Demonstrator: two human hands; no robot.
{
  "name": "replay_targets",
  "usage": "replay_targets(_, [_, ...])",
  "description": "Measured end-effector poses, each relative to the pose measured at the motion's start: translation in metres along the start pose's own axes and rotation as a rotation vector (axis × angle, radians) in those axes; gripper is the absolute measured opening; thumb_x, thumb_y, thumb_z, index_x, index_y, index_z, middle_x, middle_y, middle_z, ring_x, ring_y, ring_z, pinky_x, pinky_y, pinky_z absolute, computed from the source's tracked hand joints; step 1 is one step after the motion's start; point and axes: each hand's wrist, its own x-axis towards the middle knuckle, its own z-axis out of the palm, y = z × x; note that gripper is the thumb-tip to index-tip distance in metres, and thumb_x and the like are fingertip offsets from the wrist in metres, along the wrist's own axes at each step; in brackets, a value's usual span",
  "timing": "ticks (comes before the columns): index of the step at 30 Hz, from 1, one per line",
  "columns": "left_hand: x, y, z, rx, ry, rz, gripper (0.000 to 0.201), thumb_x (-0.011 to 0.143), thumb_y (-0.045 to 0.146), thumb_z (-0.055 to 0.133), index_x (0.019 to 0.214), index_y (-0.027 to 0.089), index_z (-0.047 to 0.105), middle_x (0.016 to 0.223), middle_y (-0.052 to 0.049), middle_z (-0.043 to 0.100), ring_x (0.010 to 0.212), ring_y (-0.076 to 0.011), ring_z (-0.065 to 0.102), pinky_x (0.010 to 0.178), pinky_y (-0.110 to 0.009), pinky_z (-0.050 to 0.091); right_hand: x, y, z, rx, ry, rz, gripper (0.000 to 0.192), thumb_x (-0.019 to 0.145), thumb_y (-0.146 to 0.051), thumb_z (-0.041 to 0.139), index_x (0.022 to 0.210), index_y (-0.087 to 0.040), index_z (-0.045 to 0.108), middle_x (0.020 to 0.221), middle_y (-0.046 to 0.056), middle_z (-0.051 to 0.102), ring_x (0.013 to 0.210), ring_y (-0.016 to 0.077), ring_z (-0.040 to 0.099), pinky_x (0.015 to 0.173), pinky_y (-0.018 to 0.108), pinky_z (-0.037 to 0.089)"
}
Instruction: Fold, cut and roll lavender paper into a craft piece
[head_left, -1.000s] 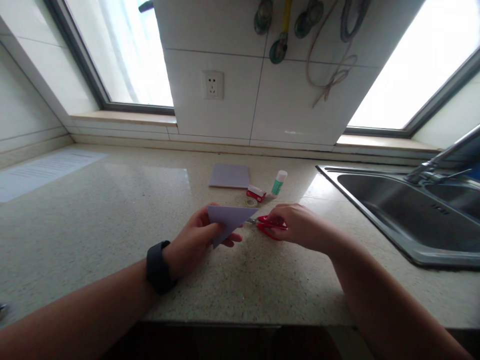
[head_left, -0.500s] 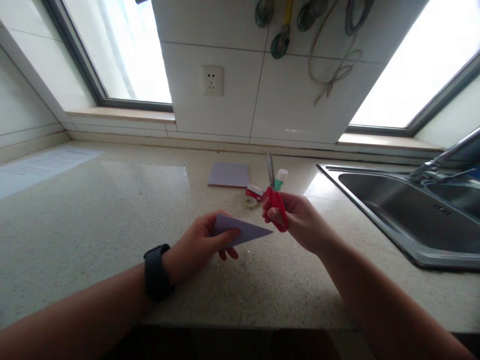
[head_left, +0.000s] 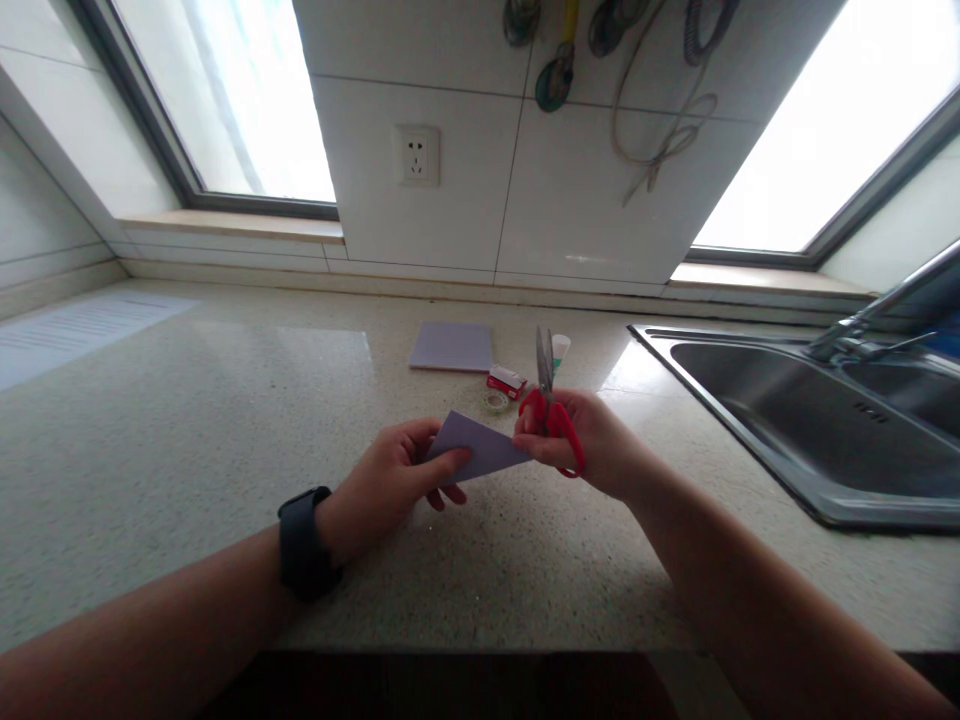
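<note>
A folded piece of pale purple paper, roughly triangular, is pinched in my left hand, thumb on top and fingers beneath. My right hand holds scissors by their red handles, blades pointing up and away from me and slightly apart. The thumb and a finger of that hand also touch the paper's narrow right tip. Just beyond the hands lie a roll of clear tape and a small red and white box. A white-capped green tube is partly hidden behind the scissors.
A stack of pale purple paper lies at the back of the speckled countertop. A printed sheet rests at the far left. On the right is a steel sink with a faucet. The wall holds a socket and a hanging cord.
My right hand has turned the scissors, showing both handle loops, and its thumb has come onto the paper's tip. The paper has tilted slightly in my left hand. The view has shifted a little.
</note>
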Motion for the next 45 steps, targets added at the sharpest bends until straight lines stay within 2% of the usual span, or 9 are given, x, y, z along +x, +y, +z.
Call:
replay_targets(7, [0.004, 0.001, -0.001, -0.097, 0.162, -0.005, 0.03, 0.082, 0.041, 0.078, 0.094, 0.015, 0.07, 0.079, -0.002, 0.071, 0.057, -0.012, 0.068, 0.047, -0.019, 0.049, 0.002, -0.002, -0.011, 0.005, 0.119, -0.01, 0.027, 0.076, -0.03, 0.082, 0.072, -0.017, 0.058, 0.066, -0.002, 0.06, 0.054, 0.0079, 0.046, 0.049, 0.024, 0.033])
replay_targets(14, [0.003, -0.002, -0.004, -0.196, 0.23, 0.005, 0.028, 0.08, 0.039, 0.082, 0.091, 0.016, 0.071, 0.074, 0.001, 0.069, 0.054, -0.0084, 0.063, 0.046, -0.017, 0.046, 0.003, -0.001, -0.014, 0.045, 0.204, -0.054, 0.022, 0.074, -0.029, 0.082, 0.074, -0.017, 0.064, 0.065, -0.003, 0.058, 0.058, 0.0098, 0.048, 0.054, 0.027, 0.035])
replay_targets(20, [0.0, 0.001, -0.005, -0.362, 0.204, -0.003, 0.026, 0.082, 0.037, 0.081, 0.097, 0.018, 0.071, 0.093, -0.003, 0.074, 0.06, -0.0069, 0.063, 0.051, -0.016, 0.046, 0.007, 0.011, -0.018, 0.163, 0.344, -0.133, 0.026, 0.076, -0.032, 0.082, 0.071, -0.02, 0.059, 0.063, -0.004, 0.052, 0.057, 0.0106, 0.042, 0.054, 0.028, 0.03])
replay_targets(24, [-0.003, 0.006, 0.004, -0.362, 0.059, -0.033, 0.039, 0.082, 0.039, 0.08, 0.114, 0.019, 0.071, 0.11, -0.01, 0.073, 0.072, -0.0124, 0.068, 0.055, -0.02, 0.051, 0.009, 0.012, -0.005, 0.236, 0.352, -0.152, 0.024, 0.081, -0.031, 0.079, 0.074, -0.021, 0.058, 0.065, -0.004, 0.049, 0.059, 0.0111, 0.04, 0.055, 0.029, 0.031])
replay_targets(28, [-0.005, 0.007, 0.014, -0.317, -0.033, -0.055, 0.042, 0.081, 0.041, 0.08, 0.115, 0.018, 0.072, 0.114, -0.013, 0.072, 0.074, -0.0148, 0.067, 0.056, -0.022, 0.052, 0.008, 0.006, 0.02, 0.192, 0.307, -0.144, 0.029, 0.082, -0.035, 0.078, 0.071, -0.02, 0.055, 0.067, -0.003, 0.051, 0.062, 0.0114, 0.043, 0.058, 0.028, 0.035])
replay_targets(34, [-0.003, 0.001, 0.015, -0.392, 0.137, -0.033, 0.029, 0.08, 0.038, 0.081, 0.097, 0.017, 0.071, 0.088, -0.004, 0.07, 0.064, -0.0108, 0.061, 0.052, -0.021, 0.046, 0.007, 0.0, 0.044, 0.169, 0.204, -0.093, 0.03, 0.077, -0.039, 0.081, 0.076, -0.019, 0.058, 0.076, 0.0, 0.062, 0.065, 0.0122, 0.051, 0.059, 0.028, 0.041])
replay_targets(39, [0.0, 0.002, 0.012, -0.453, 0.188, -0.058, 0.029, 0.076, 0.038, 0.084, 0.078, 0.014, 0.068, 0.065, 0.002, 0.058, 0.054, -0.0066, 0.049, 0.048, -0.018, 0.039, 0.004, 0.001, 0.042, 0.233, 0.132, -0.095, 0.03, 0.086, -0.041, 0.073, 0.074, -0.018, 0.058, 0.068, -0.001, 0.059, 0.061, 0.0114, 0.05, 0.056, 0.026, 0.038])
replay_targets(42, [0.001, 0.005, 0.011, -0.517, 0.179, -0.056, 0.031, 0.071, 0.035, 0.089, 0.072, 0.013, 0.066, 0.061, 0.003, 0.056, 0.052, -0.0047, 0.046, 0.047, -0.015, 0.039, 0.001, 0.006, 0.037, 0.394, -0.038, -0.107, 0.034, 0.096, -0.047, 0.058, 0.079, -0.018, 0.059, 0.068, 0.0, 0.059, 0.061, 0.0121, 0.051, 0.055, 0.026, 0.037])
replay_targets(45, [0.001, 0.006, 0.008, -0.639, 0.161, -0.031, 0.029, 0.07, 0.029, 0.091, 0.075, 0.013, 0.068, 0.064, 0.003, 0.059, 0.054, -0.0039, 0.05, 0.047, -0.013, 0.042, -0.003, 0.012, 0.029, 0.451, -0.231, -0.118, 0.036, 0.098, -0.049, 0.054, 0.084, -0.017, 0.06, 0.072, 0.001, 0.059, 0.064, 0.0127, 0.052, 0.059, 0.026, 0.039])
